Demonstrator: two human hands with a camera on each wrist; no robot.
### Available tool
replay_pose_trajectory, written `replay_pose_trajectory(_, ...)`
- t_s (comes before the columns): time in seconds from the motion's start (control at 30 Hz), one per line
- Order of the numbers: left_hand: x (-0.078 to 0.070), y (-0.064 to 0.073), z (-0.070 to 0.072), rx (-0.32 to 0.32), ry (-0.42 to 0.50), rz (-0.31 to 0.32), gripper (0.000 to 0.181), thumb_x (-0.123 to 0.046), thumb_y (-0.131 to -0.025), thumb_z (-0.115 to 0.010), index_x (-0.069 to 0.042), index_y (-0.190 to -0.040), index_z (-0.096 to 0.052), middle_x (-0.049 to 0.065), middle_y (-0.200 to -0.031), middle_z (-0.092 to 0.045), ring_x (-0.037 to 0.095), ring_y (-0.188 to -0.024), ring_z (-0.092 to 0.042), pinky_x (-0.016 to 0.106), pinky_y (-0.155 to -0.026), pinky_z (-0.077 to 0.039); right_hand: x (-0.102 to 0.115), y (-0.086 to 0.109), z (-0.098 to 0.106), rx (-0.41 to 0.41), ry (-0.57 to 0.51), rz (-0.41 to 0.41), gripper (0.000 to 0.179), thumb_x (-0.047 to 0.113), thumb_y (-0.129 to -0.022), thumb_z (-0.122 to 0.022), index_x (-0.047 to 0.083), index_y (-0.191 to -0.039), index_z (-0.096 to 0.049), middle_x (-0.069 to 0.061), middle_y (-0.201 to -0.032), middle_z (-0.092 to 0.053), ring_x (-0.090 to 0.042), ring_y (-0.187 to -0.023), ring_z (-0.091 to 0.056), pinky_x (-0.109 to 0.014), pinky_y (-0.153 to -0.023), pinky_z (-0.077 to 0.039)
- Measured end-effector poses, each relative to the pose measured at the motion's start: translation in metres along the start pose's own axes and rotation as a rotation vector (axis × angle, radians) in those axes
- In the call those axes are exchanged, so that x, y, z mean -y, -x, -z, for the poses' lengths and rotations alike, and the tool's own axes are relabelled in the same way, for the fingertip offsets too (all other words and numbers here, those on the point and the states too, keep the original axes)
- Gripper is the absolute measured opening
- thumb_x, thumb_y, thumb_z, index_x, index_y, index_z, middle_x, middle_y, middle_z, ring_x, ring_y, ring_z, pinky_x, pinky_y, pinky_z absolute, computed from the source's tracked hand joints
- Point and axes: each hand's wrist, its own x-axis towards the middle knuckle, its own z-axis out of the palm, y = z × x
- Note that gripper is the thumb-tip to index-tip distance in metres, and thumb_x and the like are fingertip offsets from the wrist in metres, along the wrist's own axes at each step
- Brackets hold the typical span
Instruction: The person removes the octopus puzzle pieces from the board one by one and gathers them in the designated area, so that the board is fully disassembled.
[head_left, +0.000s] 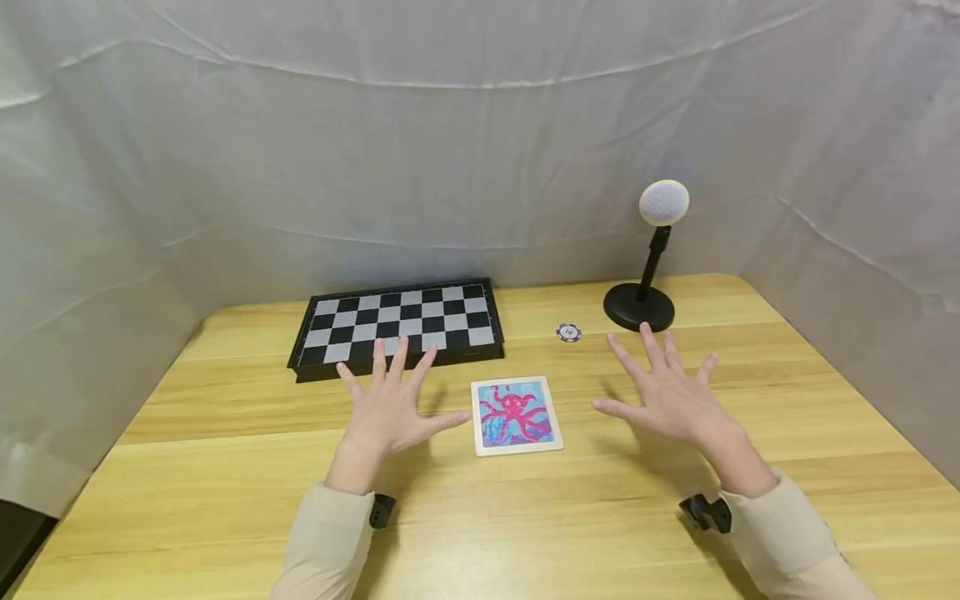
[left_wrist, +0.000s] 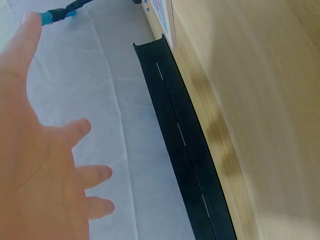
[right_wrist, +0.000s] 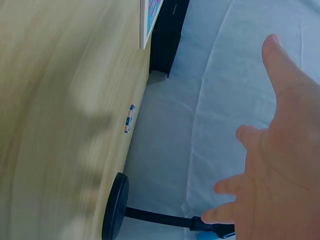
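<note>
Both hands hover over the wooden table with fingers spread wide, holding nothing. My left hand (head_left: 386,414) is in front of the black and white checkered board (head_left: 397,318), its fingertips overlapping the board's near edge in the head view. Between the hands lies a square picture puzzle (head_left: 517,417) with a pink octopus in a pale frame; the left thumb points at its left side. My right hand (head_left: 671,396) is to the right of the puzzle, nearest a small poker chip (head_left: 568,332) and the black round base of a stand (head_left: 638,307).
A white round mesh head (head_left: 664,202) tops the black stand at the back right. Pale cloth (head_left: 480,167) hangs behind the table (head_left: 525,533) and along both sides. Dark wrist mounts (head_left: 382,511) sit by the beige sleeves (head_left: 330,533).
</note>
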Motion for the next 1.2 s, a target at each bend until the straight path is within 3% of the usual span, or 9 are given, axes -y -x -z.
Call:
replay_pose_trajectory(0.27, 0.000, -0.002, -0.001, -0.053, -0.055, -0.038, 0.098, -0.083, -0.065, -0.036, -0.025, -0.143, -0.023, 0.017, -0.144, -0.020, 0.042, -0.129, -0.012, 0.070, -0.090, -0.003, -0.002, -0.001, 0.003, -0.039, 0.001, 0.018, 0.087, 0.068, -0.079, -0.040, 0.023, -0.145, -0.004, -0.026, -0.144, 0.005, -0.050, -0.126, 0.000, -0.075, -0.079, 0.008)
replay_pose_trajectory(0.53, -0.002, -0.005, 0.001, -0.045, -0.009, -0.064, 0.095, -0.078, -0.068, -0.040, -0.020, -0.142, -0.026, 0.020, -0.137, -0.033, 0.040, -0.127, -0.023, 0.066, -0.094, -0.007, -0.002, -0.001, 0.008, -0.073, -0.035, 0.053, 0.084, 0.062, -0.082, -0.043, 0.022, -0.145, -0.004, -0.025, -0.144, 0.001, -0.046, -0.128, 0.001, -0.073, -0.085, 0.002)
replay_pose_trajectory(0.77, -0.003, -0.006, 0.002, 0.031, 0.027, -0.085, 0.090, -0.075, -0.073, -0.037, -0.016, -0.141, -0.028, 0.017, -0.134, -0.039, 0.038, -0.124, -0.030, 0.062, -0.097, -0.012, -0.001, -0.005, 0.010, -0.062, -0.111, 0.102, 0.079, 0.057, -0.085, -0.044, 0.022, -0.145, -0.005, -0.025, -0.144, -0.005, -0.045, -0.128, -0.005, -0.072, -0.087, -0.005)
replay_pose_trajectory(0.93, -0.004, -0.007, 0.001, 0.100, 0.076, -0.105, 0.085, -0.071, -0.078, -0.036, -0.014, -0.140, -0.030, 0.016, -0.132, -0.042, 0.036, -0.123, -0.034, 0.060, -0.097, -0.015, -0.001, -0.007, 0.010, -0.036, -0.186, 0.158, 0.075, 0.051, -0.087, -0.047, 0.014, -0.144, -0.014, -0.025, -0.143, -0.013, -0.043, -0.128, -0.012, -0.069, -0.090, -0.012)
replay_pose_trajectory(1.2, -0.004, -0.014, -0.001, 0.167, 0.182, -0.105, 0.077, -0.060, -0.080, -0.049, -0.008, -0.136, -0.038, 0.019, -0.130, -0.043, 0.038, -0.118, -0.038, 0.055, -0.095, -0.026, 0.005, -0.011, 0.011, -0.009, -0.277, 0.288, 0.070, 0.041, -0.088, -0.052, 0.003, -0.140, -0.025, -0.023, -0.138, -0.029, -0.040, -0.124, -0.026, -0.055, -0.097, -0.023)
